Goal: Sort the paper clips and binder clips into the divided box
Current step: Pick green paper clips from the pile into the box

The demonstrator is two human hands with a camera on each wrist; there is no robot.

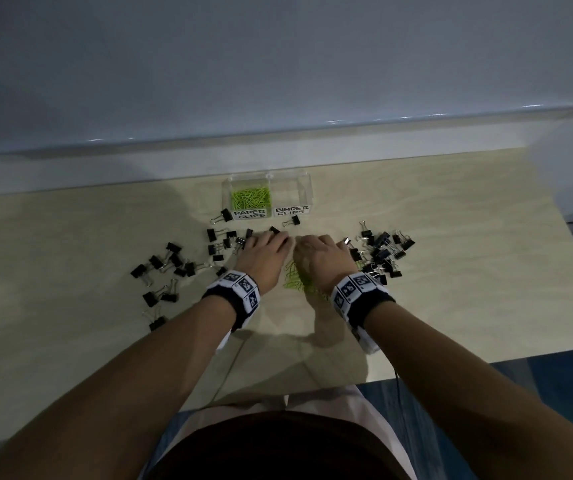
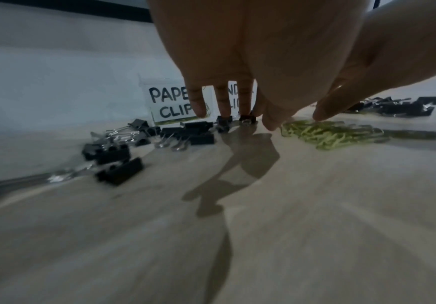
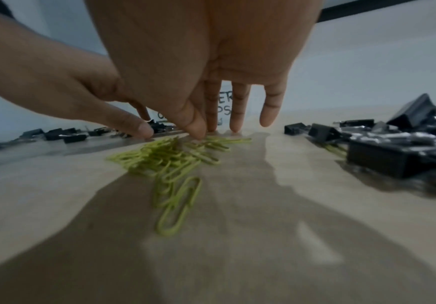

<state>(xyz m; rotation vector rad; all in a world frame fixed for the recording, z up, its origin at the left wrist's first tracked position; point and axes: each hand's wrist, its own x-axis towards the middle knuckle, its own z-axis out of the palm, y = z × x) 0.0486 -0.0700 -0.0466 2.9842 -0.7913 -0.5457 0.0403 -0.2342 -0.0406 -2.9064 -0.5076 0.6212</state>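
While both hands reach down with fingers straight, the left hand (image 1: 267,252) touches the desk (image 1: 451,306) beside the green paper clips (image 3: 170,158), and the right hand (image 1: 319,256) sets its fingertips on that pile. Black binder clips (image 1: 380,251) lie scattered on either side. Beyond stands the divided box (image 1: 267,194), paper clips in its left compartment.

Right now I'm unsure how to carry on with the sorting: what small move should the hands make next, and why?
Probably close both hands around the loose green paper clips and scoop them up. The left hand and right hand flank that pile with fingertips down on the table, holding nothing yet, and the PAPER CLIPS compartment already holds green clips.
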